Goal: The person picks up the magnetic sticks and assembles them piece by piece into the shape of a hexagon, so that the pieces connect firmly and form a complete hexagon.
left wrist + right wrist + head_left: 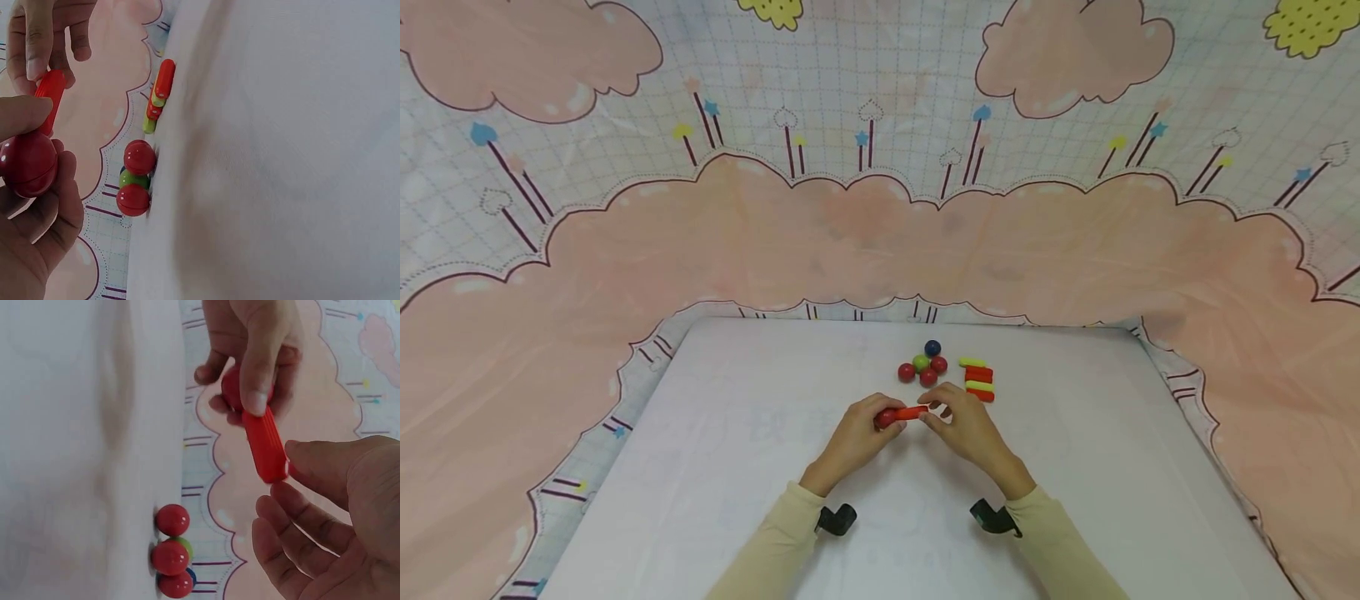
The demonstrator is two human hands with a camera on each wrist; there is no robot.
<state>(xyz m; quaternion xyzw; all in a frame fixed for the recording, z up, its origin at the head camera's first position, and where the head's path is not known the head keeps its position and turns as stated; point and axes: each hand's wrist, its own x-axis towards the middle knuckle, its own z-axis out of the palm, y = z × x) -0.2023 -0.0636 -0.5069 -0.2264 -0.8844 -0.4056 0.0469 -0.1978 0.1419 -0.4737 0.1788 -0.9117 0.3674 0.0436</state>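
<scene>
In my left hand I grip a glossy red ball with a seam line, my thumb lying over where a ribbed orange-red stick meets it. Ball and stick are end to end, like a small maraca; whether they are joined is hidden by the thumb. At the stick's far end is my right hand, thumb and forefinger pinching lightly around its tip. The other right fingers are loosely bent, apart from the stick.
Beyond the hands lies a group of balls: several red, one green and one dark blue. Right of them, red sticks and yellow-green sticks lie in a row. A white table is under everything, with a patterned curtain behind.
</scene>
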